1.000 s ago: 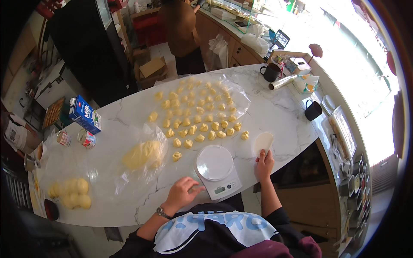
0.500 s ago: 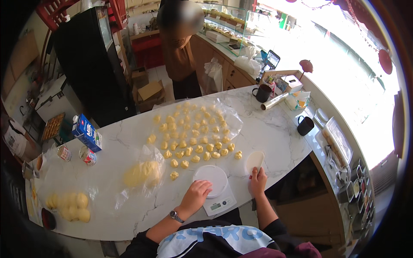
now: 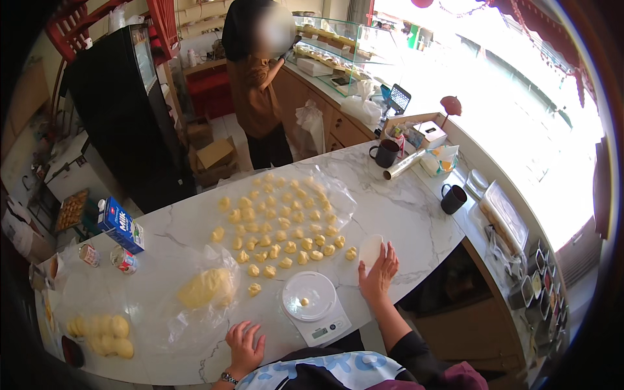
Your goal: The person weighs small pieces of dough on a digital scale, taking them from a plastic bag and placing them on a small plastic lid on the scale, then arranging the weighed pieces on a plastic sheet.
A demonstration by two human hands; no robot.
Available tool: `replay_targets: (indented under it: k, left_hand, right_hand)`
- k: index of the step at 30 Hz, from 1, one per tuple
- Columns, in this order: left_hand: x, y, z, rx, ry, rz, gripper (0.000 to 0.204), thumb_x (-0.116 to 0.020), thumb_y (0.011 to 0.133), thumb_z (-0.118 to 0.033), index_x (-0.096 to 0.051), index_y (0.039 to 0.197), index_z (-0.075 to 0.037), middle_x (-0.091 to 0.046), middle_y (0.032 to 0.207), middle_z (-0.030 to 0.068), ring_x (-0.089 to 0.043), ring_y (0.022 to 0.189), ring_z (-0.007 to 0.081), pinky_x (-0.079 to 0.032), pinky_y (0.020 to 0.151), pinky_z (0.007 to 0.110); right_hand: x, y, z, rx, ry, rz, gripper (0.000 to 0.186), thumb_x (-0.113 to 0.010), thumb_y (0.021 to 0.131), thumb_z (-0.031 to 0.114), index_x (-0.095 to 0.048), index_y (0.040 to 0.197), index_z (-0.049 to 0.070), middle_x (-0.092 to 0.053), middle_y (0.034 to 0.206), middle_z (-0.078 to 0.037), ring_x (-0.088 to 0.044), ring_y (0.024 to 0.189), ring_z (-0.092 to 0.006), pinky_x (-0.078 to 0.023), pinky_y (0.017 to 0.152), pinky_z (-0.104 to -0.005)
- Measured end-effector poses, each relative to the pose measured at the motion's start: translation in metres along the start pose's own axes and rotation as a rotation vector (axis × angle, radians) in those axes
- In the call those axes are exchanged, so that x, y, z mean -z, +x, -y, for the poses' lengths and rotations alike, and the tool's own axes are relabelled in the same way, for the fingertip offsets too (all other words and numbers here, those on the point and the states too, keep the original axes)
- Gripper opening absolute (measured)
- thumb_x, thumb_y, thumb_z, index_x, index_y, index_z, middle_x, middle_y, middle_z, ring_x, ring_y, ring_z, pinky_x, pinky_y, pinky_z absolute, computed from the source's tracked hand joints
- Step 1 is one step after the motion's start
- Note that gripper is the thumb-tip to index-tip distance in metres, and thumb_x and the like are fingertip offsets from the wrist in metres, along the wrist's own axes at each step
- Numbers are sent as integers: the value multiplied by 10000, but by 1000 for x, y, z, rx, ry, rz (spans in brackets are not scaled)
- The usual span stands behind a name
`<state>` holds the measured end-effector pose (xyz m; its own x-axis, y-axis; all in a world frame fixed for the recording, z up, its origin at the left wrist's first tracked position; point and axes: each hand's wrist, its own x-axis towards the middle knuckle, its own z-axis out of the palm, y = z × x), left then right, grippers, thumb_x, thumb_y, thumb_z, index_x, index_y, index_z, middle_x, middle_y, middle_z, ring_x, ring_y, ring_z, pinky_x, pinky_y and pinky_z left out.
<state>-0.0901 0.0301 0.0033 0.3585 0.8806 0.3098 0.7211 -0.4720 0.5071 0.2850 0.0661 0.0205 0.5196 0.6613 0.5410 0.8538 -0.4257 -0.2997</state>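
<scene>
A dough bit now loads the scale, lower centre — left hand empty, right hand at scraper, hold unclear.

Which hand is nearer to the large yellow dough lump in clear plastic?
Left. The left hand is below-right of the dough lump; the right hand is beyond the white electronic scale.
</scene>
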Motion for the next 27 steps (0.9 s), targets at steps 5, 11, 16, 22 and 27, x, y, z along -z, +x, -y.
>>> replay_targets:
  k: [5, 11, 16, 22, 27]
  left_hand:
    - [-1, -21, 6, 13, 76, -16, 266, -660, 781, -220, -638, 1023, -111, -535, 1147, 87, -441, 1120, 313, -304, 970, 458]
    - [0, -11, -3, 75, 65, -38, 278, -651, 777, -232, -609, 1022, -106, -514, 1132, 107, -435, 1124, 327, -302, 961, 483]
    - [-2, 2, -9, 99, 175, -1, 383, -638, 782, -269, -540, 1115, -106, -455, 1174, 153, -391, 1161, 367, -282, 957, 526]
    - [-2, 6, -9, 70, 241, 24, 432, -634, 792, -304, -512, 1158, -109, -435, 1192, 151, -363, 1179, 371, -269, 957, 544]
    - [-1, 7, -10, 63, 246, 33, 447, -635, 793, -309, -502, 1171, -110, -431, 1198, 150, -360, 1187, 370, -269, 951, 544]
  right_hand:
    - [-27, 18, -8, -253, 104, 251, 508, -560, 837, 179, -447, 1306, 20, -416, 1382, -130, -336, 1310, -298, -200, 1093, -443]
    - [-42, 20, -11, -239, 13, 156, 428, -489, 876, 183, -496, 1278, 36, -451, 1373, -89, -348, 1314, -273, -204, 1093, -439]
    - [-47, 23, -15, -239, -12, 163, 424, -472, 890, 188, -494, 1286, 39, -453, 1374, -88, -346, 1320, -262, -208, 1091, -437]
    - [-46, 23, -13, -224, -5, 147, 414, -466, 895, 181, -500, 1279, 32, -456, 1372, -92, -350, 1319, -266, -208, 1091, -439]
    - [-43, 24, -12, -224, 6, 142, 405, -467, 895, 176, -506, 1271, 30, -461, 1367, -95, -357, 1314, -272, -208, 1090, -438]
